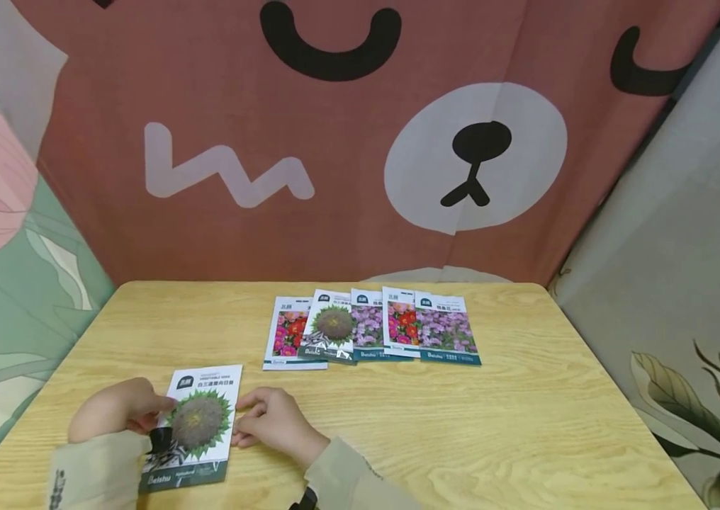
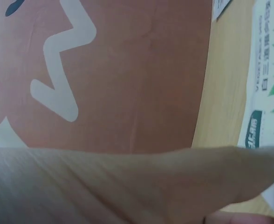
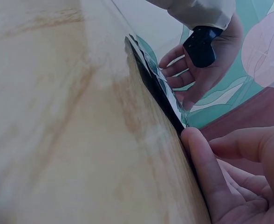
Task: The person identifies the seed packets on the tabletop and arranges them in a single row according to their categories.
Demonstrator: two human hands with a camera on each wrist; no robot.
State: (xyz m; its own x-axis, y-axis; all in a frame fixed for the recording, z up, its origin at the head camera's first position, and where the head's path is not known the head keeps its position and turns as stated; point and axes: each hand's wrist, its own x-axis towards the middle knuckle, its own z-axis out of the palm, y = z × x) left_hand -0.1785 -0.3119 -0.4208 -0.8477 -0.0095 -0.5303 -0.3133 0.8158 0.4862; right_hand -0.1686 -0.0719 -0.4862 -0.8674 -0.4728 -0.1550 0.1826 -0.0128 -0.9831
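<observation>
A seed packet (image 1: 200, 425) with a large sunflower head on its front lies at the left front of the table, its near right edge slightly raised in the right wrist view. At its left edge my left hand (image 1: 120, 407) grips it, thumb (image 2: 249, 170) over the printed face and the other fingers curled by the edge, partly hidden. My right hand (image 1: 280, 425) touches the packet's right edge with its fingertips. In the right wrist view, one finger (image 3: 202, 158) lies along that edge, and the thumb is not closed over the packet.
Toward the back of the wooden table (image 1: 494, 439), several seed packets overlap in a row: a red-and-pink flower packet (image 1: 290, 333), another sunflower packet (image 1: 333, 324), and purple flower packets (image 1: 448, 329). A brown bear-print curtain (image 1: 347, 241) hangs behind the table's back edge.
</observation>
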